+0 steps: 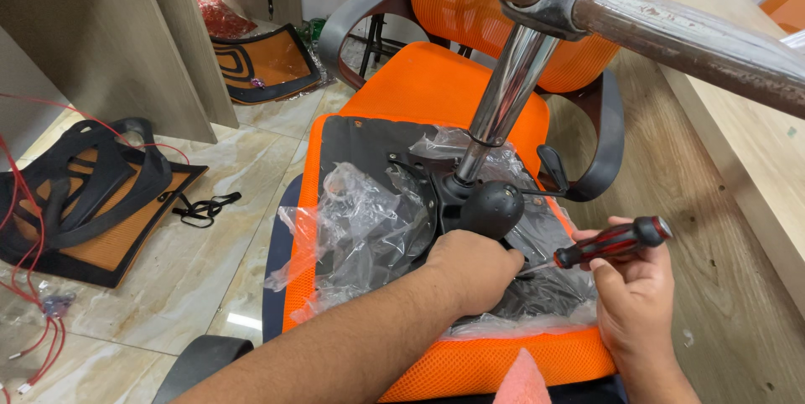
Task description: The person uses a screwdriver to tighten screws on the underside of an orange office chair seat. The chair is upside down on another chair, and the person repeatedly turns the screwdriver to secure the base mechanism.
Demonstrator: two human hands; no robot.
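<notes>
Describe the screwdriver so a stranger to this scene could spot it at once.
Start at the orange chair seat lying upside down in the middle, with crinkled clear plastic over its black underside. At its near right corner, the right hand holds the screwdriver, tip pointing left toward the left hand. It is the only tool here, with a red-and-black handle.

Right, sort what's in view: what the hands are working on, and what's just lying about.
In hand:
left hand on black mechanism plate
right hand holding red-and-black screwdriver
upturned orange seat
chrome gas column

Lying about:
orange mesh backrest panels
red wires
black strap
</notes>
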